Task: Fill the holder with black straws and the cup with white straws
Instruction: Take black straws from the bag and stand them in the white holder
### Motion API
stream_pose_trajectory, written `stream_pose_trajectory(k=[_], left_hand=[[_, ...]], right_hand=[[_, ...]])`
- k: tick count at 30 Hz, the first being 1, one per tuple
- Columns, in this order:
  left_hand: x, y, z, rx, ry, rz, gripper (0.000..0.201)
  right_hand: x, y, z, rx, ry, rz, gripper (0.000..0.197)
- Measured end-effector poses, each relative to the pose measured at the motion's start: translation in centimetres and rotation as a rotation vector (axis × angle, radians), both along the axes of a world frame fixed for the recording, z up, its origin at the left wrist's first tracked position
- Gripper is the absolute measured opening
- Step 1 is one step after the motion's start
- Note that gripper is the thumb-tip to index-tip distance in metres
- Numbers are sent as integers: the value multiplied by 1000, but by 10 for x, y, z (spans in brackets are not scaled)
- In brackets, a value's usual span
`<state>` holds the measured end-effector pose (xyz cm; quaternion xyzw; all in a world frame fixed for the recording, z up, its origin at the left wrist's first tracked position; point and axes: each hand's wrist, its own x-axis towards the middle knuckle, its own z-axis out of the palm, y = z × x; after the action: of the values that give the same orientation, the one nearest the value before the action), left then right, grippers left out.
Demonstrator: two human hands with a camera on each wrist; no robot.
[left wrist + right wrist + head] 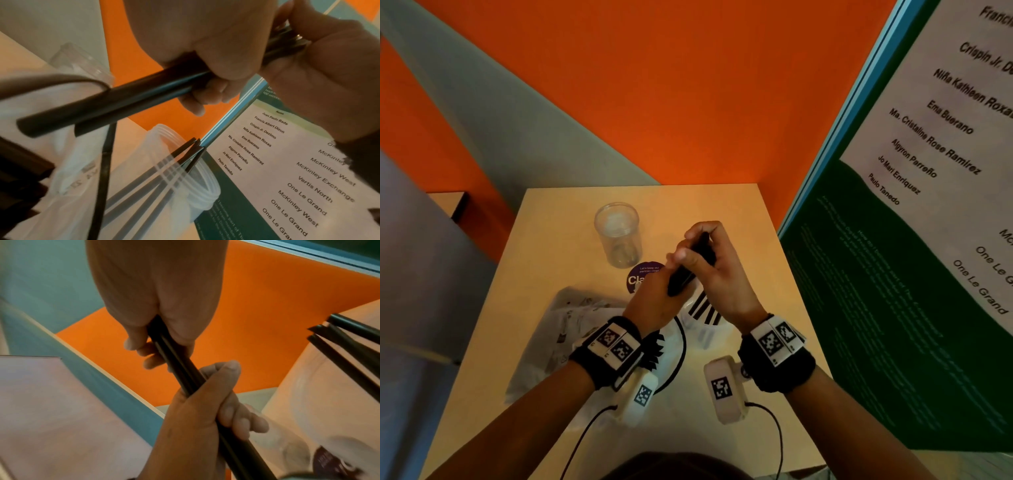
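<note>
- Held in both hands above the table: a small bundle of black plastic straws (690, 265); at least two seen side by side in the left wrist view, exact count not clear.
- Left hand (654, 294) curled round the lower part of the bundle, thumb laid along it.
- Right hand (717, 263) wrapped round the upper part, fingers closed over the top ends; the two hands touching each other.
- Bundle tilted, lower end pointing toward the person, free ends sticking out below the left hand.
- Directly beneath the hands: one translucent white ribbed plastic holder (197, 183), with three or four more black straws leaning inside it (164, 175), tips slanted and just above its rim.
- In the head view only a striped patch of that holder and its straws visible between the wrists.
- Farther back and to the left: one clear plastic cup (618, 236), upright, nothing visible in it, well apart from the hands.
- Between cup and hands: one round purple sticker (638, 279) on the tabletop, partly covered by the left hand.
- Left of the holder: one crumpled clear plastic bag (571, 329) with printed marks, lying flat.
- All on one pale wooden table (722, 205), set in a corner of orange wall.
- To the right: one white and green poster (914, 192) with printed names.
</note>
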<state>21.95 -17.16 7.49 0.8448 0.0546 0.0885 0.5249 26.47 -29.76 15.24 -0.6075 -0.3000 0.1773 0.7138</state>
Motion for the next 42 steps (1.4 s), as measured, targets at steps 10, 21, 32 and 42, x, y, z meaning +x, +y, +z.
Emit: stream_pose_trajectory(k=[10,21,32,42], left_hand=[[-2,14,-20,192,93,-136,59],[-17,22,-51,598,181,-259,34],[-38,37,-40,657,193,-286,50],[-52,58,-29,483,371,-166,88]], right_hand=[[60,-46,31,122,-15,-286,10],[72,-53,-68,-386,-45,-429,12],[58,-50,-57,-463,-441,-541,13],[-35,17,-61,-920,-540,509,22]])
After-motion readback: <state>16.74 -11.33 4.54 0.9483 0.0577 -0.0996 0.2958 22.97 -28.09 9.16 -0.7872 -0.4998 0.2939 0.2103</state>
